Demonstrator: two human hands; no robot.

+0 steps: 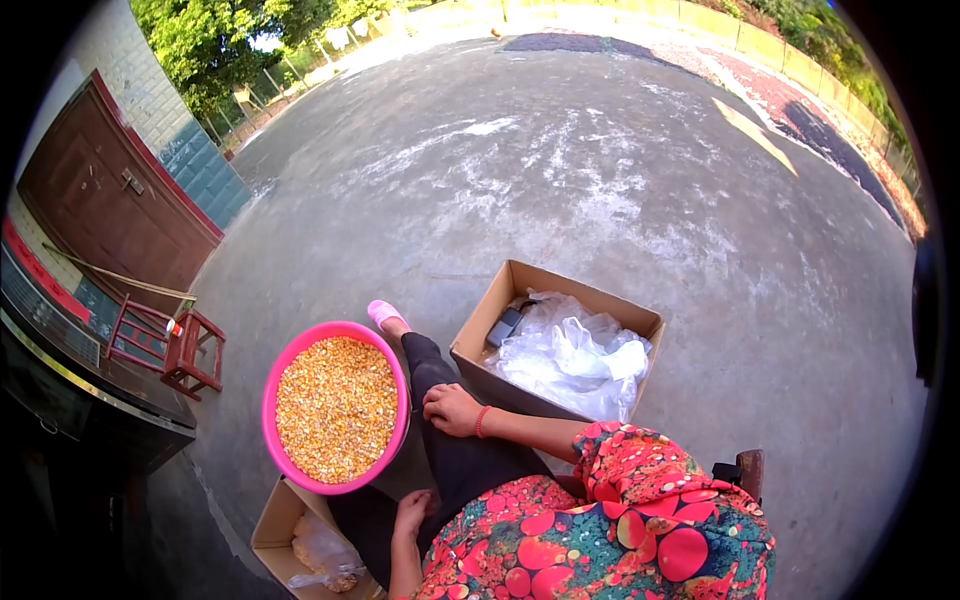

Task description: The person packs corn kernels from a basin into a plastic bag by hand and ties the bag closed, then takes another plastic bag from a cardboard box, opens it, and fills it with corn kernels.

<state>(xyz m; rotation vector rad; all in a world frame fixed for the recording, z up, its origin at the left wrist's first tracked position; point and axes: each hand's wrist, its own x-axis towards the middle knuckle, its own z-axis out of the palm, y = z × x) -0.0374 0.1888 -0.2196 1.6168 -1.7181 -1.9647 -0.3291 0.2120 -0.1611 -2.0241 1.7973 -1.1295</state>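
Two boxes, one basin

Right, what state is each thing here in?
Pink basin: filled with kernels
Corn kernels: loose
Box with plastic bags: open
Lower-left box: open
Door: shut
Wooden chair: upright
Right hand: resting on leg
Left hand: lowered, grip unclear

Brown panelled door with metal handle; small red-brown wooden chair near it; leafy green trees beyond.
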